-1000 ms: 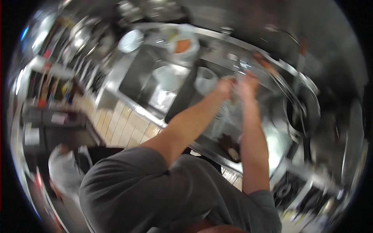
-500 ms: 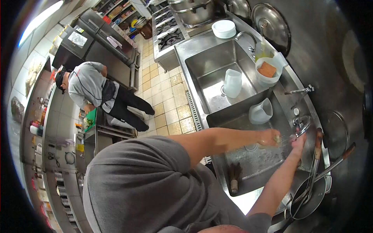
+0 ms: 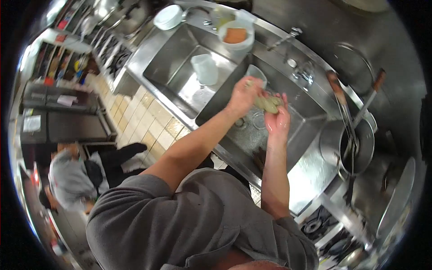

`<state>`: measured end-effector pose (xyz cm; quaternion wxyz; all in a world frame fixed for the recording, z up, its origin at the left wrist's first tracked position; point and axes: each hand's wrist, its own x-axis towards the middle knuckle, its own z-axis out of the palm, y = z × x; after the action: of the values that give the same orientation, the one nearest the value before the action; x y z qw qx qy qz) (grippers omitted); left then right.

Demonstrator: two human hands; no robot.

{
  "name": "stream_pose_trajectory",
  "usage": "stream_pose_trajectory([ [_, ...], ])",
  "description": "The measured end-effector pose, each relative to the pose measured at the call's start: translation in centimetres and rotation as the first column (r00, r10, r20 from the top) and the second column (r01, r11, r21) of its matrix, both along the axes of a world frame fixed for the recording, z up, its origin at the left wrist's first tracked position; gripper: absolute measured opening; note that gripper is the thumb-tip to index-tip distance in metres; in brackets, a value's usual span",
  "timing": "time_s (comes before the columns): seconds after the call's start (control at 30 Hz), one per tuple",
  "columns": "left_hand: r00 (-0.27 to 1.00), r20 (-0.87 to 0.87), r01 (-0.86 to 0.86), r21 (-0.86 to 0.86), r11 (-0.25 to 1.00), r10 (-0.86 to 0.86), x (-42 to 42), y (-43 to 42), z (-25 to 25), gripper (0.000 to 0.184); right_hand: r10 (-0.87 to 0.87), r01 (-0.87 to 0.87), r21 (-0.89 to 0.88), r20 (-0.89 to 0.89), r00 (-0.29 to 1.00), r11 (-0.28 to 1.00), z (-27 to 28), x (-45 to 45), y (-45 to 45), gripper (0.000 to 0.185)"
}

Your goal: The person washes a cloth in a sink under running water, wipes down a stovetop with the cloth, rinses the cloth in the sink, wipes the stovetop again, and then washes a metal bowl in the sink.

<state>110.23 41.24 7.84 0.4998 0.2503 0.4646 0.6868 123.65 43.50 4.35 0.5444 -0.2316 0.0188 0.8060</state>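
My left hand (image 3: 244, 98) is closed around one end of a limp, wet, yellowish-green cloth (image 3: 267, 104) above the sink basin. The cloth's exact kind is hard to make out. Palm turned up, my right hand (image 3: 278, 118) grips the other side of it, fingers curled against it. Both hands look wet. Just beyond my left hand, a white plastic jug (image 3: 256, 74) stands in the same basin, partly hidden. A brush (image 3: 259, 157) lies near the basin's front, partly covered by my right forearm.
Another white jug (image 3: 204, 69) lies in the second basin (image 3: 173, 58). A white tub (image 3: 243, 42) with an orange sponge (image 3: 235, 35) sits behind, near stacked white plates (image 3: 168, 17). Faucet knobs (image 3: 304, 74) and a pot (image 3: 330, 144) with long-handled utensils are at right. A co-worker (image 3: 74, 180) stands left.
My right hand has left the faucet knob and come to the cloth, which my left hand was holding. The water splashing by my left hand is gone. My view has turned.
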Motion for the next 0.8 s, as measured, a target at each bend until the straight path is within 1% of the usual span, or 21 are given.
stream_pose_trajectory([
  [0.03, 0.996, 0.087, 0.007, -0.009, 1.000, -0.007, -0.3, 0.4, -0.4, 0.023, -0.010, 0.013, 0.169, -0.014, 1.000, 0.986, 1.0, 0.4, 0.2, 0.043],
  [0.07, 0.985, 0.171, 0.005, -0.019, 1.000, -0.002, -0.7, 0.6, -0.7, 0.027, -0.004, 0.012, 0.334, -0.024, 1.000, 0.942, 1.8, 0.5, 0.2, 0.046],
  [0.1, 0.968, 0.251, 0.001, -0.027, 1.000, 0.006, -1.1, 1.0, -0.6, 0.031, 0.010, 0.007, 0.494, -0.030, 0.999, 0.870, 2.6, 0.5, 0.2, 0.050],
  [0.2, 0.979, 0.194, 0.105, -0.244, 0.964, -0.058, -1.4, 2.4, 0.9, 0.043, -0.016, -0.180, 0.679, 0.271, 0.962, 0.711, 4.5, 0.4, 0.5, 0.051],
  [0.23, 0.969, 0.171, 0.216, -0.217, 0.952, -0.181, -1.8, 2.8, 0.7, 0.047, -0.066, -0.307, 0.690, 0.458, 0.887, 0.656, 5.9, 0.3, 0.2, 0.039],
  [0.27, 0.944, 0.235, 0.280, -0.202, 0.939, -0.231, -1.9, 3.6, 0.5, 0.048, -0.217, -0.471, 0.725, 0.633, 0.743, 0.503, 6.4, 0.3, 0.0, 0.034],
  [0.3, 0.914, 0.295, 0.341, -0.181, 0.923, -0.279, -2.0, 4.5, 0.2, 0.049, -0.389, -0.643, 0.678, 0.733, 0.558, 0.356, 6.8, 0.3, -0.1, 0.029],
  [0.33, 0.878, 0.353, 0.398, -0.162, 0.903, -0.323, -2.1, 4.8, 0.9, 0.050, -0.560, -0.799, 0.552, 0.750, 0.353, 0.236, 7.1, 0.3, -0.5, 0.024],
  [0.37, 0.844, 0.384, 0.488, -0.261, 0.833, -0.374, -2.4, 5.3, 1.6, 0.052, -0.681, -0.885, 0.448, 0.688, 0.250, 0.128, 7.4, 0.1, -1.2, 0.021],
  [0.43, 0.819, 0.375, 0.553, -0.314, 0.772, -0.435, -2.4, 5.9, 2.1, 0.051, -0.872, -0.989, 0.148, 0.480, 0.090, -0.021, 7.7, -0.5, -3.0, 0.015],
  [0.47, 0.805, 0.364, 0.583, -0.337, 0.739, -0.469, -2.1, 6.2, 2.4, 0.051, -0.908, -0.996, 0.084, 0.414, 0.068, -0.036, 7.4, -0.6, -3.7, 0.015],
  [0.5, 0.789, 0.368, 0.606, -0.325, 0.726, -0.493, -1.6, 5.6, 3.6, 0.050, -0.937, -0.999, 0.016, 0.347, 0.050, -0.047, 6.6, -0.6, -4.4, 0.016],
  [0.53, 0.786, 0.371, 0.610, -0.334, 0.718, -0.495, -1.1, 5.6, 3.5, 0.048, -0.960, -0.997, -0.052, 0.277, 0.036, -0.053, 6.5, -0.7, -5.0, 0.017],
  [0.6, 0.785, 0.375, 0.612, -0.352, 0.708, -0.493, -0.2, 6.1, 3.2, 0.046, -0.946, -0.999, -0.029, 0.325, 0.014, -0.025, 7.0, -0.9, -5.8, 0.014],
  [0.63, 0.776, 0.363, 0.625, -0.332, 0.707, -0.516, -0.2, 6.5, 3.1, 0.045, -0.936, -1.000, -0.015, 0.352, 0.013, -0.019, 7.2, -0.9, -6.3, 0.013],
  [0.7, 0.769, 0.340, 0.635, -0.302, 0.711, -0.542, -0.9, 7.1, 2.5, 0.043, -0.900, -0.962, 0.264, 0.433, 0.056, 0.067, 7.3, -0.5, -7.2, 0.011],
  [0.73, 0.808, 0.177, 0.589, -0.258, 0.766, -0.562, -1.0, 6.8, 3.2, 0.042, -0.876, -0.911, 0.397, 0.472, 0.096, 0.113, 7.0, -0.4, -7.8, 0.010],
  [0.77, 0.831, 0.010, 0.546, -0.208, 0.812, -0.556, -0.9, 6.6, 3.9, 0.042, -0.797, -0.828, 0.477, 0.600, 0.063, 0.293, 6.1, 0.4, -8.4, 0.015],
  [0.8, 0.835, -0.160, 0.507, -0.147, 0.849, -0.526, -0.9, 6.2, 5.0, 0.042, -0.697, -0.717, 0.516, 0.715, 0.058, 0.469, 5.0, 1.6, -8.6, 0.020],
])
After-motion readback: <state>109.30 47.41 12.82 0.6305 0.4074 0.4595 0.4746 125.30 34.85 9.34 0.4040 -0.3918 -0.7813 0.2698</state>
